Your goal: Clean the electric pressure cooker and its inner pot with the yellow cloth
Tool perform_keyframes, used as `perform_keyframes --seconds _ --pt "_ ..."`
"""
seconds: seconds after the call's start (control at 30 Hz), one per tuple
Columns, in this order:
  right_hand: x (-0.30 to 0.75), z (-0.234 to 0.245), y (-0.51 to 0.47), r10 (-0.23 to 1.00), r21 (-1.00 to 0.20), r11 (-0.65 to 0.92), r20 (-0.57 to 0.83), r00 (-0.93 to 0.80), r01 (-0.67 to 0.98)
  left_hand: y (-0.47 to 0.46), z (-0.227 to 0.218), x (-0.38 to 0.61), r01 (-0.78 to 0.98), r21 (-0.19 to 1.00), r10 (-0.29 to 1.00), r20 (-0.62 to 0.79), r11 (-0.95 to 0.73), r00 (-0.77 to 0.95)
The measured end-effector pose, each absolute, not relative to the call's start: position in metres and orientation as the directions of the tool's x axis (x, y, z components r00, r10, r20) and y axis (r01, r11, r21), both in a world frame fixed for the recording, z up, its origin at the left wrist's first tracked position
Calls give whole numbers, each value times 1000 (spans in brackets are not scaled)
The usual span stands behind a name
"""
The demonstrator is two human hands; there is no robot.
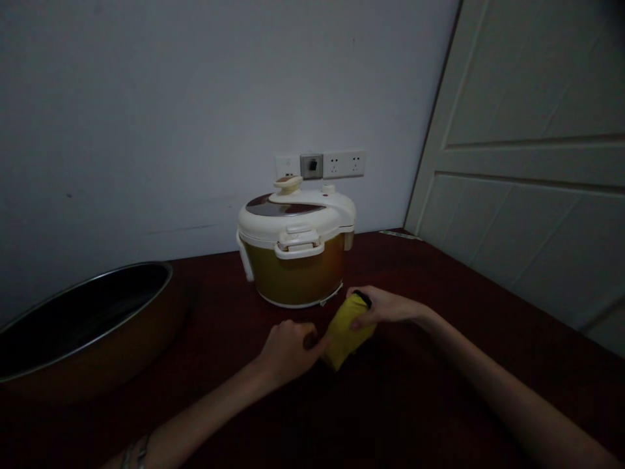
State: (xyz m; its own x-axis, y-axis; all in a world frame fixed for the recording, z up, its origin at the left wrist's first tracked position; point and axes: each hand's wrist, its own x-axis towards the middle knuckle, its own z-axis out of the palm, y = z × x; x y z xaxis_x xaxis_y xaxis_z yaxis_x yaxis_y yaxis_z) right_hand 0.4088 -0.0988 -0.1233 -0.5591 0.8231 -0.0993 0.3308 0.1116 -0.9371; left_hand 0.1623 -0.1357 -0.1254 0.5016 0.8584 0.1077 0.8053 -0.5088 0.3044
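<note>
My right hand (pixel 385 307) grips the top of a yellow folded pouch-like thing (pixel 344 332) with a dark end, held just above the dark red table (pixel 439 365). My left hand (pixel 288 350) is curled, its fingertips pinching the left side of the same yellow thing. Both hands are in front of a rice cooker (pixel 297 251) with a white lid and golden-brown body, which stands closed near the wall.
A large dark metal pan (pixel 83 326) sits at the left on the table. Wall sockets (pixel 319 165) with a plug are behind the cooker. A white door (pixel 527 163) stands at the right.
</note>
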Motion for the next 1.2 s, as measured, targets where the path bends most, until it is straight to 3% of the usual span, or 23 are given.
perform_keyframes --seconds 0.07,0.13,0.2,0.27,0.33,0.43,0.53,0.63,0.73,0.83,0.97,1.07,1.2 --pt "426 -117 -92 873 -921 184 -8 -487 345 -129 -115 156 765 330 832 271 -552 483" --pt "444 -114 -83 934 -920 197 71 -350 338 -121 -100 147 711 286 728 515 -643 452" --pt "457 -115 -74 977 -934 173 121 -178 314 -111 -81 139 652 121 493 759 -748 424" --pt "464 -120 -67 988 -938 146 152 -6 314 -101 -66 133 633 -85 240 880 -770 410" --pt "465 -126 -63 972 -927 131 191 140 350 -92 -56 130 652 -214 90 912 -727 401" --pt "460 -133 -64 895 -841 185 357 266 508 -82 -56 132 684 -269 39 916 -678 399" --pt "447 -140 -69 799 -605 304 583 150 736 -76 -63 139 672 -324 23 891 -667 453" --pt "429 -149 -75 785 -439 423 615 -78 793 -72 -70 141 655 -358 11 872 -665 489" --pt "414 -158 -79 835 -461 489 494 -243 741 -71 -73 134 671 -302 33 899 -677 437" --pt "415 -160 -78 856 -517 499 417 -305 696 -69 -72 120 715 -147 84 957 -684 277" --pt "433 -156 -66 851 -549 433 511 -124 715 -61 -71 103 725 183 216 975 -664 -48" --pt "441 -159 -62 830 -616 366 555 55 698 -53 -76 98 685 362 364 919 -633 -150" --pt "429 -171 -73 869 -648 443 481 -119 620 -46 -96 97 665 482 540 830 -571 -138"
